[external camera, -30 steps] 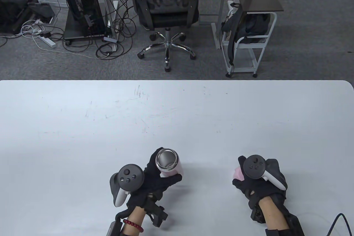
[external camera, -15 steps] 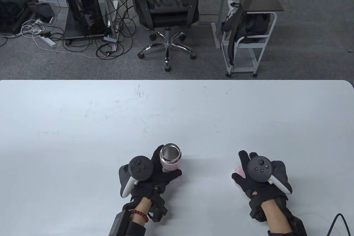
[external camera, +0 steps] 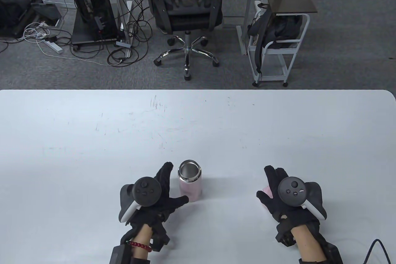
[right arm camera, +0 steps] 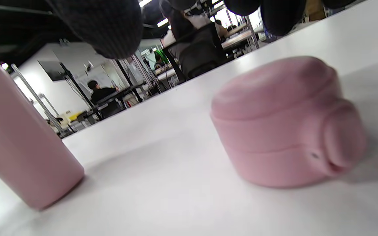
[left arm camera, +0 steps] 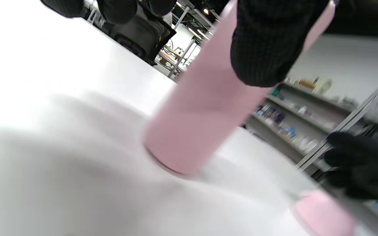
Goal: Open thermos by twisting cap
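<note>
Job looks all but done to me: the cap [right arm camera: 284, 124] is off and lies on the bench [external camera: 92, 140] under my right hand [external camera: 287, 196], and the thermos [external camera: 190, 183] stands upright and open near the bench's near edge, a little left of its middle, with the cap well apart from it toward the right. My left hand [external camera: 154, 192] is spread beside the thermos, fingers fanned along its left side and the thumb reaching under its near side; from the table view I judge it is just clear of the body, though in the left wrist view one fingertip [left arm camera: 267, 49] sits in front of the pink wall and I cannot tell whether it touches. My right hand hovers flat and spread over the cap, fingers [right arm camera: 107, 26] hanging above it and not gripping. What is left, I think, is only to draw both hands away without knocking the thermos, which is tall and narrow and could tip from a nudge of my thumb. The thermos has a pale pink matt body and a bare steel mouth and rim, and I can see down into its shiny steel inside; nothing shows in it. The cap is the same pink, squat and rounded, with a round button or knob on its side, resting flat on the bench.
</note>
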`<state>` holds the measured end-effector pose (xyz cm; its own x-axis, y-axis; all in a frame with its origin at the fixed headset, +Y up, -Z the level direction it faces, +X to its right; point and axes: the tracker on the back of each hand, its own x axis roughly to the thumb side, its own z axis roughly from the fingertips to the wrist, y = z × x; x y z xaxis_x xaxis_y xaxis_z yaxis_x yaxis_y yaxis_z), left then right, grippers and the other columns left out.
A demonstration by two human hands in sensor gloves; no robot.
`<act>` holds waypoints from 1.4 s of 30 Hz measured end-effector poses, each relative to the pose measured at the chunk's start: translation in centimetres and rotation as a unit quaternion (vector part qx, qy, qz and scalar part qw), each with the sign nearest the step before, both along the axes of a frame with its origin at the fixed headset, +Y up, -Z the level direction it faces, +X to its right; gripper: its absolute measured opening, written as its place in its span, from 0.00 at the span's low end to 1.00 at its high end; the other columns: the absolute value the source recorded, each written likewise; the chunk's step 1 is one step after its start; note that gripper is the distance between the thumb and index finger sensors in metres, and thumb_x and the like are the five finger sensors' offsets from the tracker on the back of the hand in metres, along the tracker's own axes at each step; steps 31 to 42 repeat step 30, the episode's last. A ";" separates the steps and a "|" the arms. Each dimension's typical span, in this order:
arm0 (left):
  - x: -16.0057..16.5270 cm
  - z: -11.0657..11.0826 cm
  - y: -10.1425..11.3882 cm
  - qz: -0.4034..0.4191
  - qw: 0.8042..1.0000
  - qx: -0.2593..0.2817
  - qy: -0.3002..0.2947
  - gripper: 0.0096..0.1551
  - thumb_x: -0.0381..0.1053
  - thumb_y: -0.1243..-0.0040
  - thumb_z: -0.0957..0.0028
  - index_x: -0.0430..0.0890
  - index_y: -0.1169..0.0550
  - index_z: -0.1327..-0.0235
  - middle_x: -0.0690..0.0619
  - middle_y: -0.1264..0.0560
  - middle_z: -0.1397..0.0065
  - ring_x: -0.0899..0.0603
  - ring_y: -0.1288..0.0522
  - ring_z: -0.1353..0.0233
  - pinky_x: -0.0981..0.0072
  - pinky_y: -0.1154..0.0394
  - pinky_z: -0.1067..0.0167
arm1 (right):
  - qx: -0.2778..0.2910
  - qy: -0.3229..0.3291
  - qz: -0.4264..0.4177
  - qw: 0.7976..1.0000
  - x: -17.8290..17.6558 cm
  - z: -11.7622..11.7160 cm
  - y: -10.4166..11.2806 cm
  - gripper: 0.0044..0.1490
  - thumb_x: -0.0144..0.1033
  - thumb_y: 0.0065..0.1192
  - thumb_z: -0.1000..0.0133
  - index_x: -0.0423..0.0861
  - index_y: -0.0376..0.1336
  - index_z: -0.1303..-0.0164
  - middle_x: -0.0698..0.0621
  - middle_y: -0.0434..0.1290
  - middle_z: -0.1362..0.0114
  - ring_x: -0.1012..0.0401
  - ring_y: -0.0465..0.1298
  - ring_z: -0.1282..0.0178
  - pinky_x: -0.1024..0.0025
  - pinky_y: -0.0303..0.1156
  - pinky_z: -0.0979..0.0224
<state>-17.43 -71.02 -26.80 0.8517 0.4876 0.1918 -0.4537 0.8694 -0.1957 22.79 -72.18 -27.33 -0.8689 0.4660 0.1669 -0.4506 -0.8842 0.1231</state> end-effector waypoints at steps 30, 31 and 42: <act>-1.3 0.4 -1.0 -0.237 0.966 0.077 0.066 0.54 0.67 0.42 0.47 0.50 0.53 0.17 0.46 0.46 0.12 0.30 0.43 0.15 0.23 0.45 0.26 | 0.046 0.011 0.022 0.999 -1.3 0.4 0.2 0.49 0.50 0.58 0.43 0.40 0.47 0.17 0.26 0.44 0.19 0.28 0.53 0.25 0.21 0.47 0.32; -1.3 0.4 -1.0 -0.237 0.966 0.077 0.066 0.54 0.67 0.42 0.47 0.50 0.53 0.17 0.46 0.46 0.12 0.30 0.43 0.15 0.23 0.45 0.26 | 0.046 0.011 0.022 0.999 -1.3 0.4 0.2 0.49 0.50 0.58 0.43 0.40 0.47 0.17 0.26 0.44 0.19 0.28 0.53 0.25 0.21 0.47 0.32; -1.3 0.4 -1.0 -0.237 0.966 0.077 0.066 0.54 0.67 0.42 0.47 0.50 0.53 0.17 0.46 0.46 0.12 0.30 0.43 0.15 0.23 0.45 0.26 | 0.046 0.011 0.022 0.999 -1.3 0.4 0.2 0.49 0.50 0.58 0.43 0.40 0.47 0.17 0.26 0.44 0.19 0.28 0.53 0.25 0.21 0.47 0.32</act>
